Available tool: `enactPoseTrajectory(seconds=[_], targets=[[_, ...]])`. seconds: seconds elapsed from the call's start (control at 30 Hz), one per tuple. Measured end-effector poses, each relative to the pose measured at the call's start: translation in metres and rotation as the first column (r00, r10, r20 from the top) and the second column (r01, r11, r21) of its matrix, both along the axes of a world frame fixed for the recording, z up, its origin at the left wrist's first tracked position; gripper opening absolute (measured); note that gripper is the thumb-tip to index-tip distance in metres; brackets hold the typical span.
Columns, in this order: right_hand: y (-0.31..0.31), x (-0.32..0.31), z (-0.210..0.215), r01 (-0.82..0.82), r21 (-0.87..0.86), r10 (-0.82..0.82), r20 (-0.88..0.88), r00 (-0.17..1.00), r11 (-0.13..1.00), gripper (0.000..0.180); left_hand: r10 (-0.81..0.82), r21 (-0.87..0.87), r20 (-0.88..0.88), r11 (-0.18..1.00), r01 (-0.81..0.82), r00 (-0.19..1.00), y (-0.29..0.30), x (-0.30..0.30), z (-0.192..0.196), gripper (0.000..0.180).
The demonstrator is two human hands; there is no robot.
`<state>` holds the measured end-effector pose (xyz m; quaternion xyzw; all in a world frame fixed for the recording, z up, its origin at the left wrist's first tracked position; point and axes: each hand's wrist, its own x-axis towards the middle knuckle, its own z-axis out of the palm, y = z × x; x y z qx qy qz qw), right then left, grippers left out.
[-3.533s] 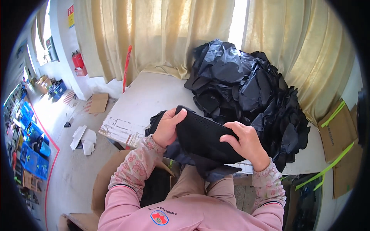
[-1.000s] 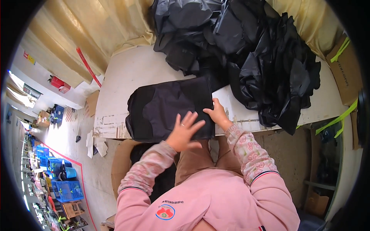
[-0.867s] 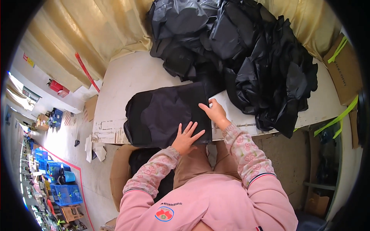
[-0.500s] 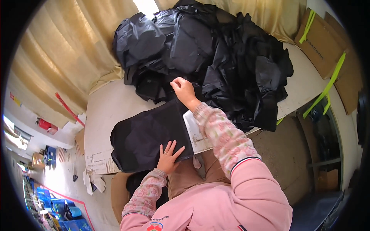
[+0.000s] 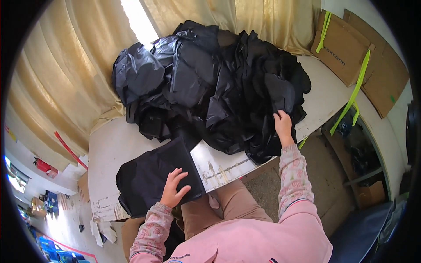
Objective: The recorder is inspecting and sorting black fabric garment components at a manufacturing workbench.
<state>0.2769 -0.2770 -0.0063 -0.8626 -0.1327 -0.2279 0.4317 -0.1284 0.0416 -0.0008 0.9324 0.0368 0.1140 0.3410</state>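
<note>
A folded black fabric piece (image 5: 153, 175) lies flat at the near left of the white table (image 5: 105, 144). My left hand (image 5: 174, 189) rests on its near right corner, fingers spread, palm down. A big heap of loose black fabric pieces (image 5: 219, 79) covers the middle and back of the table. My right hand (image 5: 283, 125) reaches out to the right side of that heap and touches the cloth at its near edge; its fingers are partly buried, so a grip cannot be made out.
Yellow curtains (image 5: 66, 74) hang behind the table. Flat cardboard boxes (image 5: 351, 48) with bright green straps lean at the far right. The table's near edge (image 5: 228, 168) is scuffed. Floor with scraps and blue crates (image 5: 57, 254) lies to the left.
My right hand has moved from the back of the heap to its right near edge. The left hand has stayed on the folded piece, and my head has turned right.
</note>
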Motion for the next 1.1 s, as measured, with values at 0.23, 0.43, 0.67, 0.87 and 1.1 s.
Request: enactPoseTrajectory(seconds=[0.23,0.43,0.67,0.87,1.1], targets=[[0.115,-0.14,0.117,-0.54,0.661,0.641,0.115,0.759,0.521,0.013,-0.249,-0.888,-0.082,0.458,0.043,0.965,-0.062,0.071,0.049,0.077],[0.119,-0.192,0.139,-0.514,0.772,0.633,0.192,0.75,0.374,0.005,0.347,-0.794,0.073,0.587,-0.156,0.935,-0.063,0.081,0.057,0.027],[0.065,-0.203,0.162,-0.62,0.309,0.485,0.414,0.77,0.721,0.004,0.093,-0.109,0.59,0.993,-0.036,0.802,0.018,0.046,0.173,0.022],[0.14,-0.203,0.175,-0.979,0.147,0.981,-0.15,0.119,0.142,0.05,-0.332,0.376,0.607,0.92,0.106,0.723,-0.011,0.057,0.218,0.026],[0.144,-0.22,0.168,-0.75,0.255,0.753,0.108,0.649,0.61,0.024,0.113,-0.77,0.382,0.588,0.248,0.917,-0.028,-0.002,0.142,0.111]])
